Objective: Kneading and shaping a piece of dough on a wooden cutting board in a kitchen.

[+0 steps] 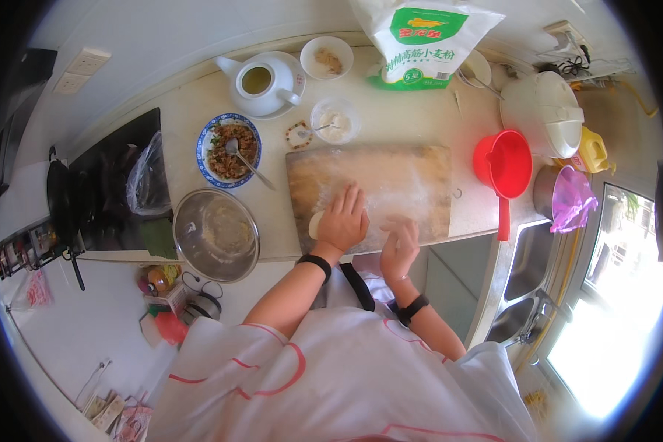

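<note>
My left hand lies flat, palm down, near the left front of a floured wooden board. A pale piece of dough shows past its outer edge; the hand hides the rest. My right hand, slightly blurred, hovers at the board's front edge with fingers loosely bent and nothing visible in it. Behind the board stands a clear bowl of flour with a spoon in it. To the left, a blue-rimmed bowl holds minced filling and a spoon. Nearer sits a steel mixing bowl with dough residue.
At the back are a white teapot, a small white bowl and a flour bag. A beaded bracelet lies behind the board. Right are a red ladle, a rice cooker and a sink; left is a black cooktop.
</note>
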